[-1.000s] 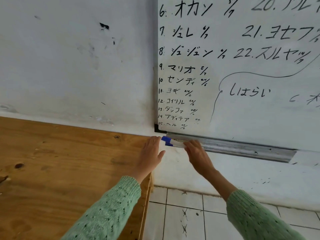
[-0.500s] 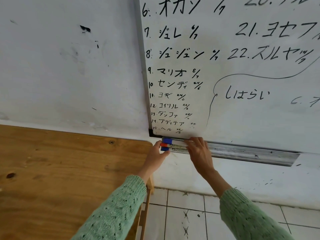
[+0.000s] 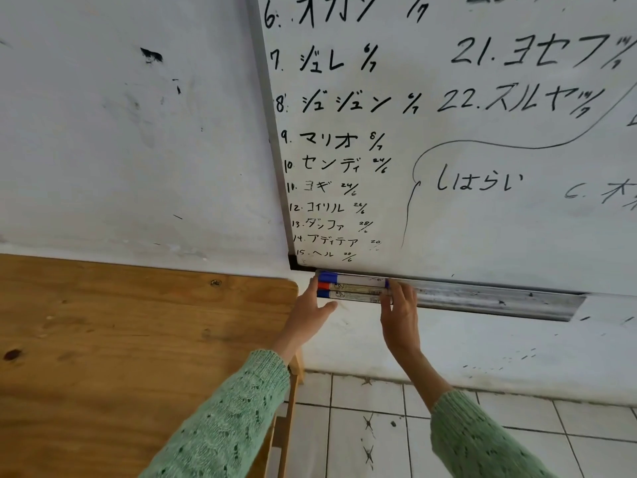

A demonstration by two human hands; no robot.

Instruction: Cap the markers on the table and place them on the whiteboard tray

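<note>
On tray (image 3: 482,300): three capped markers (image 3: 355,288)

Scuffed white wall (image 3: 120,150), plywood table (image 3: 120,339), white tiled floor (image 3: 499,450).

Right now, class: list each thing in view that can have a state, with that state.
Top blue marker: capped, lying in tray.
Red marker: capped, lying in tray.
Bottom blue marker: capped, lying in tray.
Whiteboard tray: markers at its left end.
Left hand: at cap ends.
Right hand: at tail ends.
Whiteboard: written on.

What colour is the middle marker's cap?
Red, on the middle marker; clearest in the head view.
</note>
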